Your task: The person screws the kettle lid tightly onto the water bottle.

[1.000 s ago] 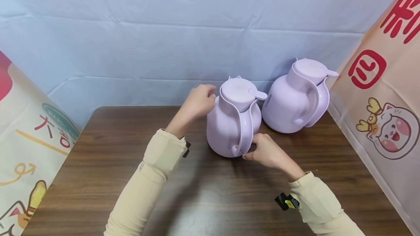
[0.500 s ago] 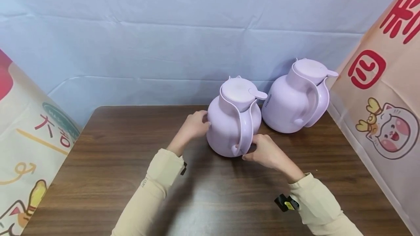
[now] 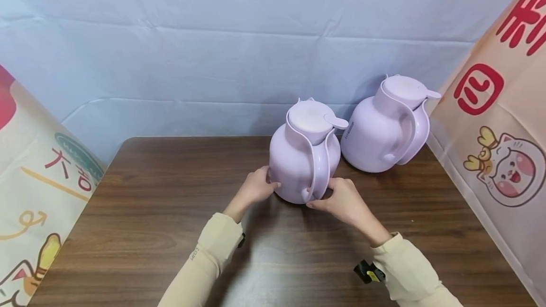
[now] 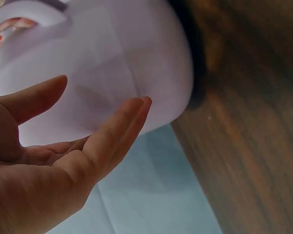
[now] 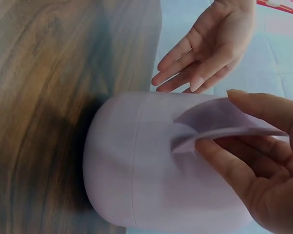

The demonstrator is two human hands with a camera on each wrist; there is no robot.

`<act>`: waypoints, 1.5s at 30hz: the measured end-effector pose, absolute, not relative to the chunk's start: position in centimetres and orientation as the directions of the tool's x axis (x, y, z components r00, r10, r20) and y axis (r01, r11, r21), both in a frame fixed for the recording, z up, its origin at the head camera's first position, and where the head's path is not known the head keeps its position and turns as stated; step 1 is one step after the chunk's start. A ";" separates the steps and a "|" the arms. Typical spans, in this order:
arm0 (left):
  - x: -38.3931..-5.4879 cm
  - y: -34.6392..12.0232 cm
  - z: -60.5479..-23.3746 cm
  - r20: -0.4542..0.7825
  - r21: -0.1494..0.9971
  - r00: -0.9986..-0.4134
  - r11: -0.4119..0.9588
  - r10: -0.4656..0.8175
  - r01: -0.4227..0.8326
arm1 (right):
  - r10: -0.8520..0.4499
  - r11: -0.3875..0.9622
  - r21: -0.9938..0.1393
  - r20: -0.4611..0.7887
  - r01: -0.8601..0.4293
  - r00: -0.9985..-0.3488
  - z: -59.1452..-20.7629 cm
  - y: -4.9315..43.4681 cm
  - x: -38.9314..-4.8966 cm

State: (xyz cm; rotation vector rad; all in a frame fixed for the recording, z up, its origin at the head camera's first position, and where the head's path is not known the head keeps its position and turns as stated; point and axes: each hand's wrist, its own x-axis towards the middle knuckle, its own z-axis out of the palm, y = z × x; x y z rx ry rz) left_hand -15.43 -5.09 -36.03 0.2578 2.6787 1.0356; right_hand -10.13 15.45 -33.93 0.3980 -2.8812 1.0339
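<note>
A lilac insulated jug point(image 3: 290, 162) stands upright on the wooden table, its flat lid lever and handle point(image 3: 321, 169) facing the person. My left hand point(image 3: 255, 186) is at the jug's lower left side. Its fingers point(image 4: 112, 129) are extended alongside the body, with the thumb apart from them. Low on the handle, my right hand point(image 3: 346, 203) has thumb and fingers on opposite sides, pinching it, as the right wrist view shows. Part of those right fingers is hidden behind the handle in the head view.
A second, matching lilac jug point(image 3: 373, 136) stands close by at the back right. Pale blue cloth point(image 3: 192, 70) hangs behind the table point(image 3: 170, 193). Printed banners flank it, one at left point(image 3: 25, 193) and one at right point(image 3: 465, 155).
My left hand has come down from beside the jug's neck to its lower left side. My right hand has stayed low on the handle, its thumb shifting slightly left. Both jugs stand where they were.
</note>
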 end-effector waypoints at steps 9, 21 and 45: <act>-15.1 -4.7 -36.9 -0.141 0.687 -0.963 0.723 0.231 0.073 | -0.151 0.734 -0.622 0.243 -0.273 -0.958 -34.4 14.5 -9.3; -14.9 -4.4 -37.0 -0.140 0.705 -0.966 0.707 0.217 0.057 | -0.152 0.749 -0.597 0.268 -0.288 -0.951 -34.2 14.2 -9.3; -15.1 -3.7 -37.5 -0.175 0.737 -0.955 0.675 0.240 0.035 | -0.114 0.761 -0.598 0.258 -0.251 -0.959 -34.1 15.7 -10.6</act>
